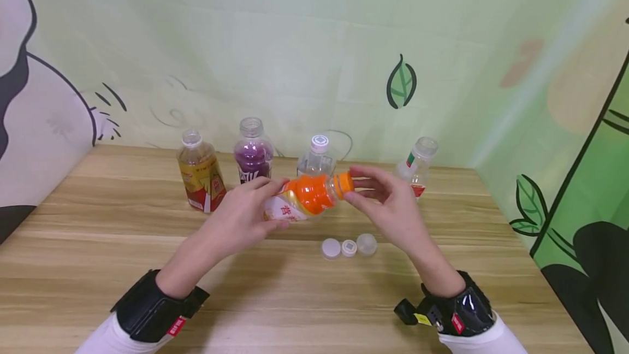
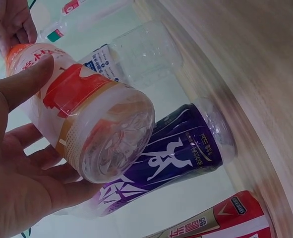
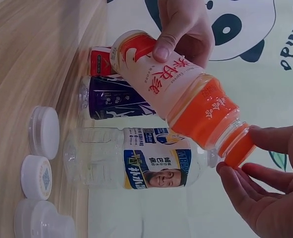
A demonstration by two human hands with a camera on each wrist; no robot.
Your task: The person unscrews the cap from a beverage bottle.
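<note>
An orange and white plastic drink bottle (image 1: 309, 195) is held tilted above the table, its neck toward the right. My left hand (image 1: 245, 206) grips its lower body, with the thumb across the label in the left wrist view. My right hand (image 1: 388, 206) pinches the orange cap (image 3: 238, 148) between thumb and fingers at the bottle's neck. The bottle's clear base (image 2: 121, 139) faces the left wrist camera. Below the hands, three loose caps lie in a row on the table: a white cap (image 1: 331, 248), a small white cap (image 1: 349, 248) and a translucent cap (image 1: 366, 245).
Behind the hands stand a yellow and red bottle (image 1: 200, 171), a purple-labelled bottle (image 1: 253, 149) and a clear bottle with a white cap (image 1: 316, 157). Another clear bottle (image 1: 417, 163) is at the right. A printed cloth backdrop (image 1: 304, 70) rises behind the wooden table (image 1: 275, 299).
</note>
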